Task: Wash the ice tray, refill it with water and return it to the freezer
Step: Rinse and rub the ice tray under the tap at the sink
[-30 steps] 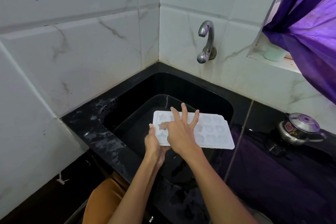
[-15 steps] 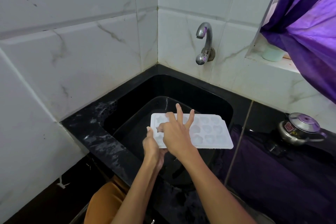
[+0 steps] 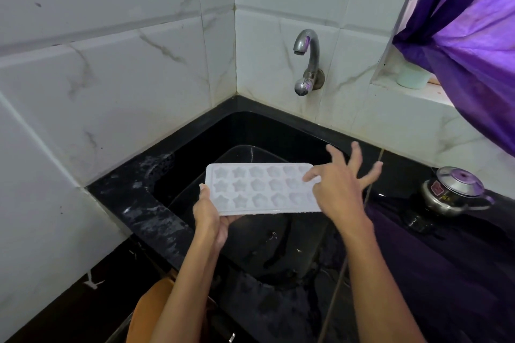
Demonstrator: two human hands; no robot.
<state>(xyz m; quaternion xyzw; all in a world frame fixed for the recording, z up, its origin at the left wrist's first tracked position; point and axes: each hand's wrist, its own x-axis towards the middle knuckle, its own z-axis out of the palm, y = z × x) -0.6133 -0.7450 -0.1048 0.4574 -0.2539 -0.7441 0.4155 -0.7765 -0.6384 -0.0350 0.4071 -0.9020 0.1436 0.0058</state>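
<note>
Tray [image 3: 259,189]: white, star-celled, being held level over the sink [image 3: 195,145]. Left hand [image 3: 207,213] gripping its near-left corner; right hand [image 3: 341,184] spread wide, fingertips touching the far end. Probably light, bendy, slippery wet; best gripped by the rims.

The ice tray [image 3: 259,189] is found to be a white, rectangular plastic mould with rounded corners and a flat rim. Three rows of star-shaped cavities are moulded into its upper face; six columns can be counted before the right end is hidden. The cavities face upward, and the tray is held roughly level, its long axis running left to right. It is suspended in the air above the black sink [image 3: 195,147], well below the wall tap [image 3: 306,61], from which no water is seen to run. Whether any water lies in the cavities cannot be determined. No cracks or stains are observed on the visible surface.
</note>
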